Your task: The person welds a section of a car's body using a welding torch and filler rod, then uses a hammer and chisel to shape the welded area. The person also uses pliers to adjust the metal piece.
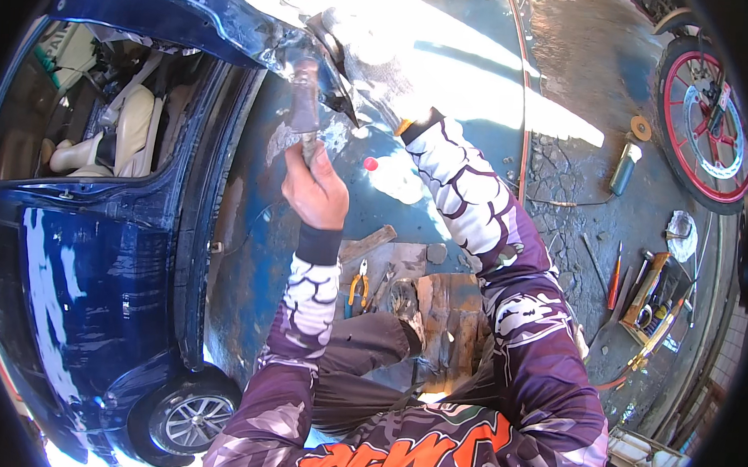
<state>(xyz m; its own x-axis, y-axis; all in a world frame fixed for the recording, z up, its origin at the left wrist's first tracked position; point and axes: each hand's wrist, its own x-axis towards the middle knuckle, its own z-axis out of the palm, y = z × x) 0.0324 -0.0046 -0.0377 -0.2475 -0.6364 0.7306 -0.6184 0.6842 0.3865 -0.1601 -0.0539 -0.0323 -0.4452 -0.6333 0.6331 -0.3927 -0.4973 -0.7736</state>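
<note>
My left hand (316,189) is closed round the thin shank of a metal tool (305,101) with a broad, brownish, worn upper part. That upper part overlaps the crumpled lower edge of a blue car panel (270,41); whether they touch I cannot tell. A dark, bent strip (338,69) hangs from the panel beside the tool. My right arm (476,196) reaches forward into strong sunlight. Past its dark cuff (422,125), my right hand is washed out by glare, so its fingers and anything in them are hidden.
A blue car (97,263) with an open front window fills the left. Pliers (359,285) lie by wooden boards (449,320) near my legs. To the right are an angle grinder (624,165), a red-handled screwdriver (614,281), a wooden toolbox (645,291) and a red-rimmed motorcycle wheel (670,138).
</note>
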